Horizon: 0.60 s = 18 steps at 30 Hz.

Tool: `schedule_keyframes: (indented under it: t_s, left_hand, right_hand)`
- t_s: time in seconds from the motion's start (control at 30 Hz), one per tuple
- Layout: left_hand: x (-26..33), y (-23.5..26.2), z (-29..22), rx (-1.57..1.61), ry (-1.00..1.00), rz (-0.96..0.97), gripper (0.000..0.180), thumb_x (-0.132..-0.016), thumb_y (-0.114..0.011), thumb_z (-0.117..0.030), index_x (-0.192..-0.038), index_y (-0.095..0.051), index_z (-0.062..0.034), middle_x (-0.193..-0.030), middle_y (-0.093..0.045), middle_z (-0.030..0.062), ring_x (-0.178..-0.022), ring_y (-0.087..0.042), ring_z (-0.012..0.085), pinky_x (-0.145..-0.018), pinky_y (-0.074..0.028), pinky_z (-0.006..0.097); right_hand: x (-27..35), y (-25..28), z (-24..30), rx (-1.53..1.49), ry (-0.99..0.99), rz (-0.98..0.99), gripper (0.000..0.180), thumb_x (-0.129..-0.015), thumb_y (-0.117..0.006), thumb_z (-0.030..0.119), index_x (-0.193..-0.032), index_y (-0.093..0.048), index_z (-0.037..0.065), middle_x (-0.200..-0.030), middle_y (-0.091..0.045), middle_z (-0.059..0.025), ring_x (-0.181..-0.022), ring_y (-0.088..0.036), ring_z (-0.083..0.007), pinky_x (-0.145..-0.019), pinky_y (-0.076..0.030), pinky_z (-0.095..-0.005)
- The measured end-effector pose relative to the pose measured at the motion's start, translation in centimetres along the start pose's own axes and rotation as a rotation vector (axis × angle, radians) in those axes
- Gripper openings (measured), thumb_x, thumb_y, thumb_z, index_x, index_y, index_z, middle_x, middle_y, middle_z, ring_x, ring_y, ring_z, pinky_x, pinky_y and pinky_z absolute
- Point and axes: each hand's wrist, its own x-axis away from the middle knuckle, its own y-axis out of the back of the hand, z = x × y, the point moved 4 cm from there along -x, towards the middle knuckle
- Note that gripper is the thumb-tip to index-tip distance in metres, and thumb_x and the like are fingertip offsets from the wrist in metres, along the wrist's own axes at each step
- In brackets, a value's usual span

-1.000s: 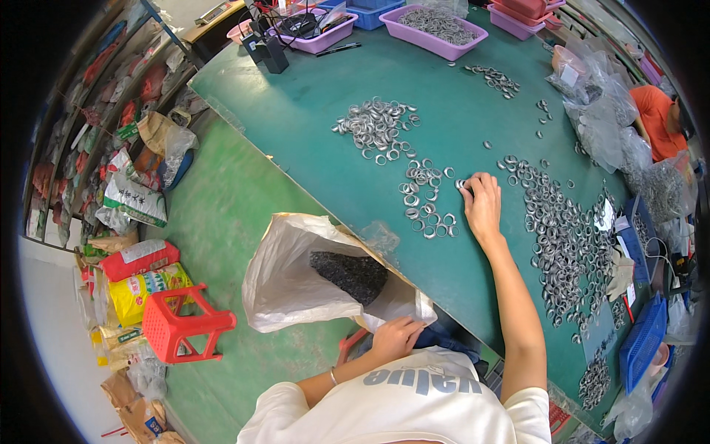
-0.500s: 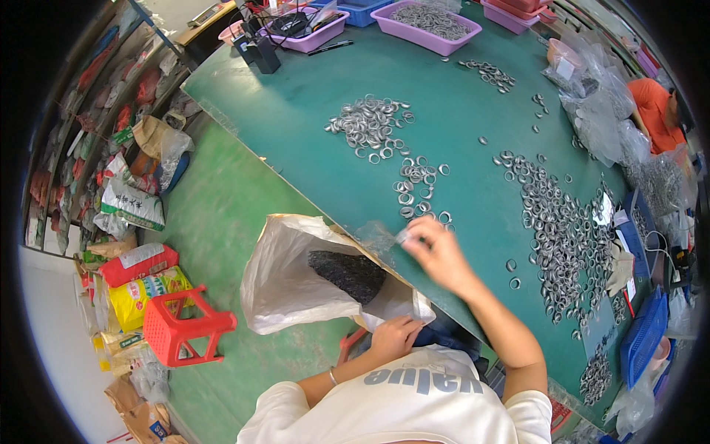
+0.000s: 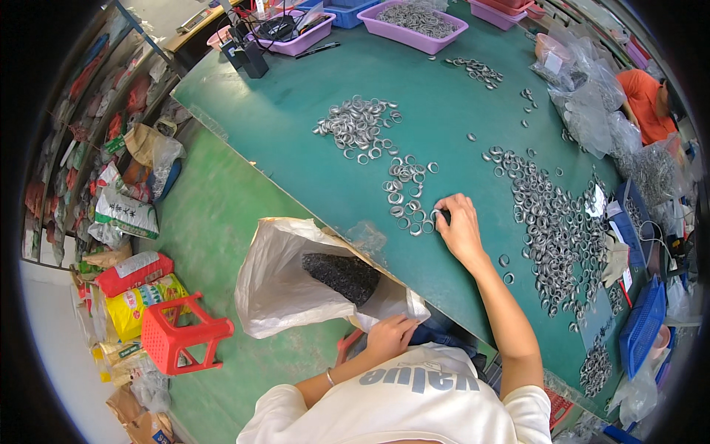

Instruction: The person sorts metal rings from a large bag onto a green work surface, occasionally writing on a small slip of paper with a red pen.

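Observation:
My right hand (image 3: pixel 461 228) is over the green table with thumb and fingers bent together at a metal ring (image 3: pixel 435 215), at the edge of a small cluster of similar rings (image 3: pixel 403 185). Whether more than one ring is between the fingertips is hard to see. Below the table edge, my left hand (image 3: pixel 392 337) grips the rim of a large white sack (image 3: pixel 270 296). The sack's mouth gapes upward, and a dark, glittery mass (image 3: pixel 342 278) lies inside. A crumpled piece of clear plastic (image 3: pixel 367 238) rests on the table edge beside the sack.
More rings form a pile (image 3: pixel 356 124) farther back and a big spread (image 3: pixel 555 237) to the right. A purple tray of rings (image 3: pixel 414 46) stands at the far edge. A red stool (image 3: pixel 177 333) is on the floor at left. A person in orange (image 3: pixel 642 103) sits at far right.
My right hand has moved right and away from me, from the table edge by the sack to the ring cluster. My left hand stays on the sack's rim. The whole view has shifted slightly.

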Motion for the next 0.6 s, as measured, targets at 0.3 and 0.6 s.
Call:
schedule_keyframes:
  t_s: [0.3,0.6]
  left_hand:
    - [0.0,0.0,0.2,0.009,0.012,0.013,0.009,-0.084,-0.065,-0.014,-0.09,-0.069,-0.009,-0.076,-0.06,0.0082,-0.071,-0.061,0.0283,-0.061,-0.049,0.038]
    - [0.0,-0.2,0.3,0.01,0.008,0.0,0.009,-0.082,-0.066,-0.014,-0.09,-0.069,-0.0094,-0.075,-0.06,0.0081,-0.07,-0.061,0.0285,-0.059,-0.049,0.039]
  right_hand:
    - [0.5,2.4,0.4,-0.174,-0.016,0.187,0.015,-0.08,-0.061,-0.002,-0.096,-0.059,-0.001,-0.084,-0.059,-0.0138,-0.074,-0.059,-0.0271,-0.069,-0.047,-0.0364]
    - [1.5,1.3,0.9,-0.224,-0.098,0.142,0.012,-0.08,-0.059,-0.003,-0.092,-0.059,-0.002,-0.08,-0.059,-0.0146,-0.071,-0.06,-0.0244,-0.066,-0.048,-0.0357]
